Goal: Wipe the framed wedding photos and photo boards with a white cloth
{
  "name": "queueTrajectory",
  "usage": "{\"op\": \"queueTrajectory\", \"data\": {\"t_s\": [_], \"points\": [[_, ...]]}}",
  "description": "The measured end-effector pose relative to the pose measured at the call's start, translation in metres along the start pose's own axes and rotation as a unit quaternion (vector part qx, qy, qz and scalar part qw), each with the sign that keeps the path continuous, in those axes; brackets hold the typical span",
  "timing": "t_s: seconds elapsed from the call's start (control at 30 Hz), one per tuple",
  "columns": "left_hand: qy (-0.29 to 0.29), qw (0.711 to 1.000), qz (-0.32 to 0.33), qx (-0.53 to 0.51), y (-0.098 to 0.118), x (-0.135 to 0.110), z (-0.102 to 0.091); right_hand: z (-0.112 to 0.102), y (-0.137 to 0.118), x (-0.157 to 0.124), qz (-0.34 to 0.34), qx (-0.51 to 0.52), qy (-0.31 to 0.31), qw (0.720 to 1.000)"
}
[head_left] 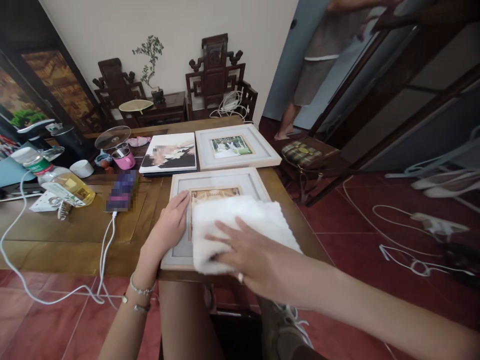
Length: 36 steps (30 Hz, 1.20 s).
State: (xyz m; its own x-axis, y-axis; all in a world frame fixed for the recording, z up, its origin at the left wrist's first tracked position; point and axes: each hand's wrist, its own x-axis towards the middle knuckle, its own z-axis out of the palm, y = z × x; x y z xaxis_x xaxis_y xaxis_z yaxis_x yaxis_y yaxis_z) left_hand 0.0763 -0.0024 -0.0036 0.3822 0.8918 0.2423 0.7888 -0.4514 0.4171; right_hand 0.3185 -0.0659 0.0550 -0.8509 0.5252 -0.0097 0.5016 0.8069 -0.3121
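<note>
A light wooden picture frame (258, 186) lies flat at the table's near edge, with a brown ornate picture (215, 192) in its middle. My left hand (173, 222) rests on the frame's left side, its fingers stretched out over the surface. Under my right hand (243, 255) is a fluffy white cloth (262, 215), pressed onto the frame with the fingers spread across it. The cloth hides the frame's right and lower middle parts. Behind lie a second pale frame (264, 150) with a photo and a photo album (183, 145).
On the table's left are a phone (122, 192) on a charging cable, an oil-coloured bottle (71, 186), a pink cup (123, 159) and a white jar (81, 168). A checked handbag (303, 154) sits to the right. A person (318, 65) stands at the back right; cables (407, 262) lie on the floor.
</note>
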Motion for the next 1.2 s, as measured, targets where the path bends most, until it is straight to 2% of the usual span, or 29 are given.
{"op": "queueTrajectory", "data": {"t_s": [0.1, 0.17, 0.23, 0.37, 0.47, 0.53, 0.67, 0.8, 0.97, 1.1, 1.2], "points": [[-0.004, 1.0, -0.004, 0.001, 0.0, 0.0, 0.0, -0.012, -0.021, -0.009, 0.008, 0.066, -0.013, 0.998], [-0.005, 1.0, -0.005, -0.004, 0.001, 0.0, -0.001, -0.011, -0.02, -0.004, 0.044, 0.069, -0.016, 0.997], [-0.01, 1.0, -0.007, -0.011, 0.001, 0.0, -0.001, -0.004, -0.006, 0.009, 0.086, 0.029, 0.005, 0.996], [-0.011, 0.999, -0.016, -0.042, 0.003, 0.001, -0.004, 0.008, 0.039, 0.046, 0.143, -0.101, 0.086, 0.981], [0.003, 0.997, 0.0, -0.073, 0.006, 0.001, -0.008, 0.005, 0.061, 0.076, 0.175, -0.167, 0.086, 0.967], [0.028, 0.995, 0.012, -0.091, 0.008, 0.001, -0.01, 0.0, 0.064, 0.092, 0.173, -0.191, 0.071, 0.964], [0.066, 0.991, 0.02, -0.119, 0.005, 0.0, -0.009, -0.004, 0.052, 0.106, 0.103, -0.186, 0.027, 0.977], [0.073, 0.988, 0.014, -0.137, 0.002, -0.001, -0.009, -0.004, 0.024, 0.088, 0.037, -0.15, -0.017, 0.988], [0.06, 0.99, 0.013, -0.127, 0.005, -0.002, -0.011, -0.008, -0.017, 0.054, -0.008, -0.063, -0.051, 0.997], [0.03, 0.997, -0.008, -0.074, 0.007, 0.0, -0.01, -0.004, -0.026, 0.027, 0.03, -0.017, -0.06, 0.998], [0.011, 0.999, 0.007, -0.038, 0.008, 0.002, -0.009, 0.004, -0.015, -0.004, 0.08, -0.032, -0.01, 0.996]]}}
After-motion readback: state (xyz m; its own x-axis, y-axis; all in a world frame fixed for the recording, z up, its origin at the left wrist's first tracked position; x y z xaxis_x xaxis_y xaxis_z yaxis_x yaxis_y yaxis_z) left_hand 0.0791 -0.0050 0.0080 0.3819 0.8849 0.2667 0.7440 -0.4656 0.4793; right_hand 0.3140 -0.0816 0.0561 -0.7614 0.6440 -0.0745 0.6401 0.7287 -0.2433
